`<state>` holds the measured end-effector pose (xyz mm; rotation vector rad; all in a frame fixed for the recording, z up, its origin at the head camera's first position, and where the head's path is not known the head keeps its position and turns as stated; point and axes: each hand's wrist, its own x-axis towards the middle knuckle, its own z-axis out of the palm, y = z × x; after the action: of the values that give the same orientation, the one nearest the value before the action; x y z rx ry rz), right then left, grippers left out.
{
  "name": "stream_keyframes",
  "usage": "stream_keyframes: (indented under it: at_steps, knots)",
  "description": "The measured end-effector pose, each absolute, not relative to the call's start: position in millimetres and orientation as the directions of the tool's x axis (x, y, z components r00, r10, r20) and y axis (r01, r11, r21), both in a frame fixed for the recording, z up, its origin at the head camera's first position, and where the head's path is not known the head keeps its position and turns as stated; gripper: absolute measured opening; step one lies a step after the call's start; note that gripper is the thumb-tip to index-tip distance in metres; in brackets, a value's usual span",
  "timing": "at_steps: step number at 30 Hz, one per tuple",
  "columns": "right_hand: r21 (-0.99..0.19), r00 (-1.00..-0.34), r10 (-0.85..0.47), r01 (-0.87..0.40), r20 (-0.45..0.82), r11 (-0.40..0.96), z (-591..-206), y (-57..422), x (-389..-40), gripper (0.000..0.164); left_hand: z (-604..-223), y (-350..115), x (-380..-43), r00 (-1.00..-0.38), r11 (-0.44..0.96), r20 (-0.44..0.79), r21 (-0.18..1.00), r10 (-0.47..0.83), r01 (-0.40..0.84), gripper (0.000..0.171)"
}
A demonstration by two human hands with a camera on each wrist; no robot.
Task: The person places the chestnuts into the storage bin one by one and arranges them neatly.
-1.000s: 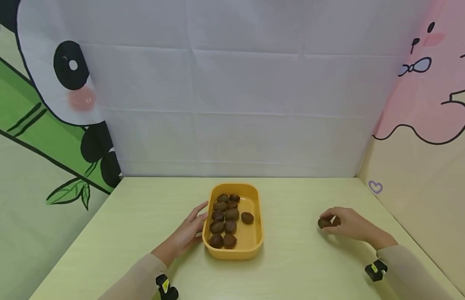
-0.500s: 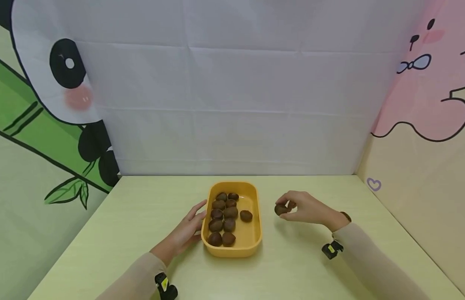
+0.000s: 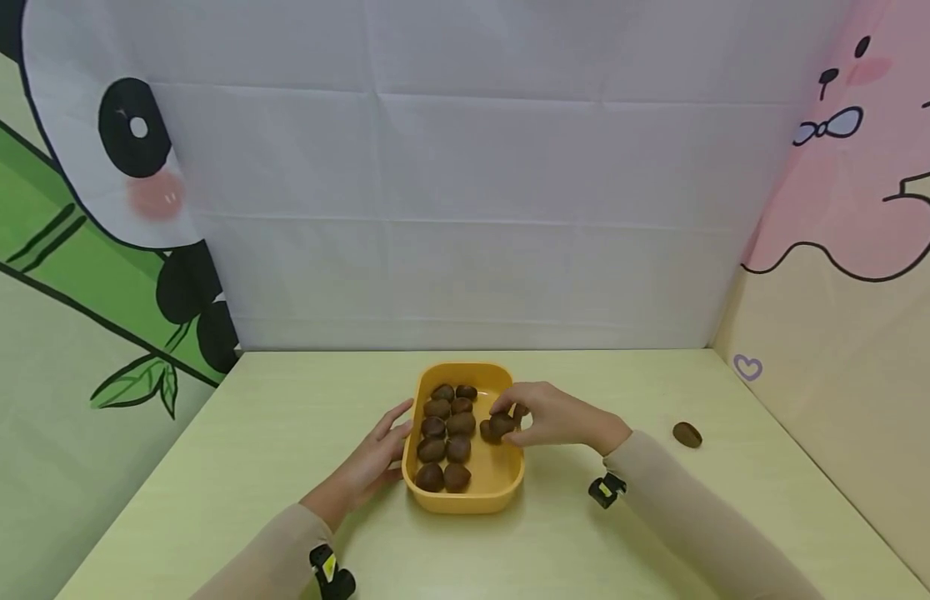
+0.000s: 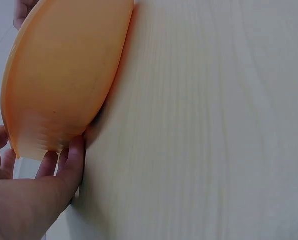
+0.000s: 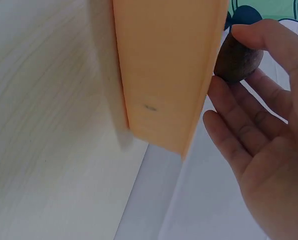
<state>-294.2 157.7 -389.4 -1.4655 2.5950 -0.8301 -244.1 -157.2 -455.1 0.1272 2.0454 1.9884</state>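
A yellow tray (image 3: 472, 502) stands on the table, holding several brown chestnuts (image 3: 461, 423), most of them in two columns at its left. My left hand (image 3: 367, 467) rests against the tray's left outer wall with its fingers extended, also visible in the left wrist view. Over the tray's right rim, my right hand (image 3: 558, 417) pinches a chestnut (image 5: 237, 57) between thumb and fingers. That chestnut is above the inside of the tray, close to a single chestnut (image 3: 486, 431) lying there, which it partly hides; whether they touch I cannot tell.
One more chestnut (image 3: 687, 434) lies on the table (image 3: 622, 533) at the right, beyond the right forearm. A white backdrop (image 3: 465, 208) rises at the table's back edge, with printed panels on both sides.
My right hand has carried a chestnut leftward from the right part of the table to over the tray. The chestnut left on the table now shows fully. My left hand stays at the tray.
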Motion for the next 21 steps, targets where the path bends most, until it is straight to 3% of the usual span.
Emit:
stream_keyframes:
  at_steps: [10,21]
  knots:
    - [-0.454,-0.59,-0.805,-0.737,0.07,0.5,-397.0,125.6,-285.4,0.029,-453.6,-163.4,-239.0,-0.954,0.041,-0.138,0.99,0.265,-0.132,0.057]
    - [-0.318,-0.59,-0.807,-0.771,0.028,0.552,-402.8,109.7,-274.1,0.028,-452.9,-172.1,-232.3,-0.944,0.028,-0.129,0.992,0.303,-0.126,0.06]
